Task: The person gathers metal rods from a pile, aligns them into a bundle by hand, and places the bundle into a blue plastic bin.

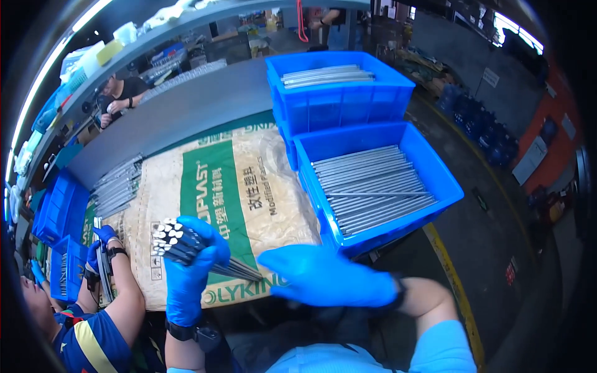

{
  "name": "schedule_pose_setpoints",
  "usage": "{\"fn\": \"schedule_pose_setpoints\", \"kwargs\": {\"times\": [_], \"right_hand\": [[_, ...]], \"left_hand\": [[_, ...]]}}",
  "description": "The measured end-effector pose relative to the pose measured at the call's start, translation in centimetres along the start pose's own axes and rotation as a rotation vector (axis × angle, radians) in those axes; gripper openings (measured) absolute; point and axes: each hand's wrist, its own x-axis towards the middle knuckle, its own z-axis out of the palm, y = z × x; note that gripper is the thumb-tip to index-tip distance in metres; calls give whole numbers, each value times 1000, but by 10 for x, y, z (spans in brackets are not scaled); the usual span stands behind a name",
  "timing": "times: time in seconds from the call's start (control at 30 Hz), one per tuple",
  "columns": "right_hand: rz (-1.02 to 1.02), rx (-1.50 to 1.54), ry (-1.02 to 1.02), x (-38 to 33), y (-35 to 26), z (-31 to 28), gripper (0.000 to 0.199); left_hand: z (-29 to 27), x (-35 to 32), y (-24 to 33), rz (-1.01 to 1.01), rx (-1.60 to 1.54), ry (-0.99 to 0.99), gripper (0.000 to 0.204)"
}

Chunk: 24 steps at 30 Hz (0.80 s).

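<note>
From where I'm standing, the biggest container is the blue plastic bin ahead and to the right of the right hand's fingers, with grey metal rods laid side by side in it and one slanting across the rest. Farther ahead, past it, a second blue bin sits higher and holds more rods. Off to the left of the left fingers there are smaller blue bins near a co-worker, who has gloved hands on some rods of their own.

The right hand, in a blue glove, reaches leftward, its fingers straight and pressed together, the thumb apart below. I can't tell whether it touches the rod ends just beside it. The left hand, gloved too, has its fingers curled round a bundle of rods, pale ends bunched on their left, shafts running toward the right fingers.

Beneath both sets of fingers, a brown paper sack with a green band covers the tabletop. Loose rods lie ahead-left of the left fingers; well beyond sits another person in a dark top.
</note>
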Motion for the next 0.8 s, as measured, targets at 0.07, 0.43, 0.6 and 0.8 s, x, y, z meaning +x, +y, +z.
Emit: {"fn": "schedule_pose_setpoints", "kwargs": {"times": [0.07,0.43,0.6,0.8], "right_hand": [[116,-102,-82,-2,9,-64,21],[285,-414,-845,-11,176,-129,14],[284,-314,-997,-4,173,-128,12],[305,-354,-830,30,144,-131,10]], "left_hand": [[-6,-4,1,30,-104,-1,33],[-15,17,-13,111,-200,31,41],[-38,14,-11,113,-239,6,41],[-50,15,-17,149,-262,63,41]]}}
